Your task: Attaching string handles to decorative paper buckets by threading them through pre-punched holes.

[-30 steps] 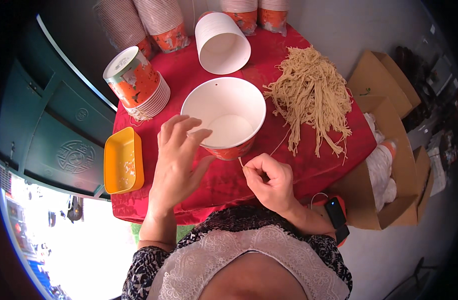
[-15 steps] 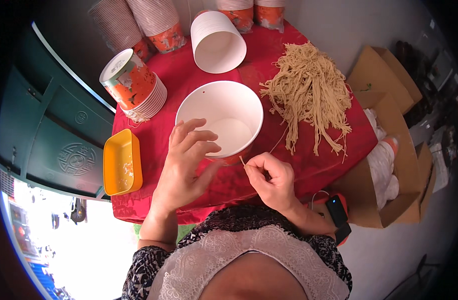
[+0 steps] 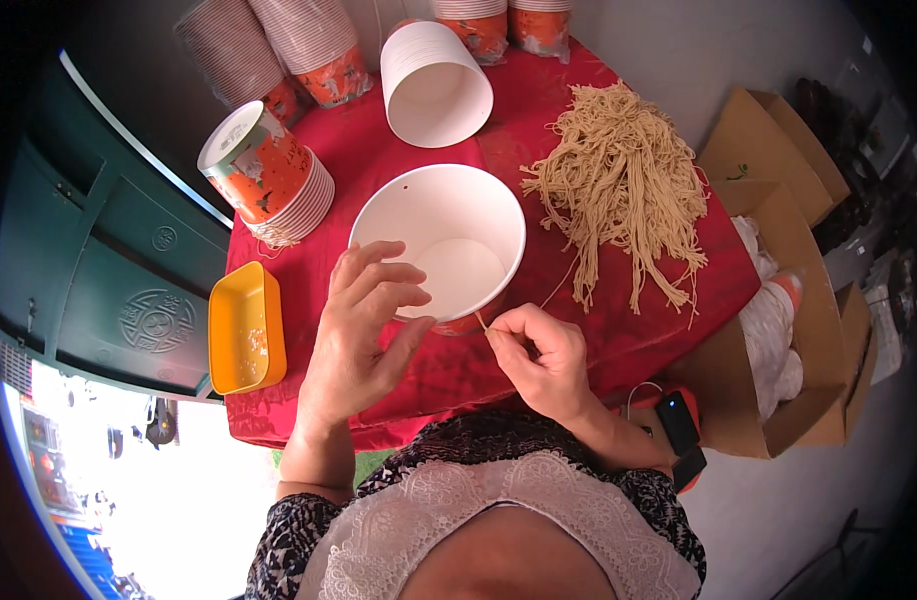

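In front of me on the table stands a white paper bucket (image 3: 469, 215), its mouth tilted up toward me and a small hole (image 3: 406, 187) in its far wall. My left hand (image 3: 354, 340) is at its near left rim, fingers spread over the opening and thumb apart, holding nothing. Just off the near right rim, my right hand (image 3: 544, 355) pinches a tan cord (image 3: 481, 320), whose short end sticks up toward the bucket. A thin strand runs from that hand toward a large heap of tan cords (image 3: 624, 180) on the right.
A yellow plastic tub (image 3: 247, 350) with small clear bits sits at the left. Behind it, nested orange-printed buckets (image 3: 269, 170) stand upside down. Another white bucket (image 3: 434, 90) lies on its side at the back. Cardboard boxes (image 3: 769, 330) are right of the red-covered table (image 3: 369, 145).
My left hand has shifted slightly left and down. The cord end in my right hand now reaches closer to the bucket's near rim. The view has shifted very slightly.
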Demonstrator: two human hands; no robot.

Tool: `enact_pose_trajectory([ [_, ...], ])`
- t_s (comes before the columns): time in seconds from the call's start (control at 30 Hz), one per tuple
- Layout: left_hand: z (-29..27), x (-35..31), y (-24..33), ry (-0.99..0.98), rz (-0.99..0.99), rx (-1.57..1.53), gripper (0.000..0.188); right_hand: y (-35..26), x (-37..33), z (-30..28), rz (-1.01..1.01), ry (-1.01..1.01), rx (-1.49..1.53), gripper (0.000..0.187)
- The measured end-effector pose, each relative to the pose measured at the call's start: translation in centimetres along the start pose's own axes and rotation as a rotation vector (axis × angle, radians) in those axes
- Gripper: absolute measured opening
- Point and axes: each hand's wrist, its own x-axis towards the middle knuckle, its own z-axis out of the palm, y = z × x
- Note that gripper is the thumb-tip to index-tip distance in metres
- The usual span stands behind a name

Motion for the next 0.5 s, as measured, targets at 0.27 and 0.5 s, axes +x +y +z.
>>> enact_pose_trajectory([
  [0.27, 0.1, 0.2, 0.1, -0.022, -0.006, -0.031, 0.021, 0.2, 0.4, 0.0, -0.02, 0.004, -0.015, 0.008],
  [0.5, -0.4, 1.9, 0.1, -0.09, 0.046, -0.096, 0.023, 0.2, 1.0, 0.2, -0.032, 0.008, -0.027, 0.008],
])
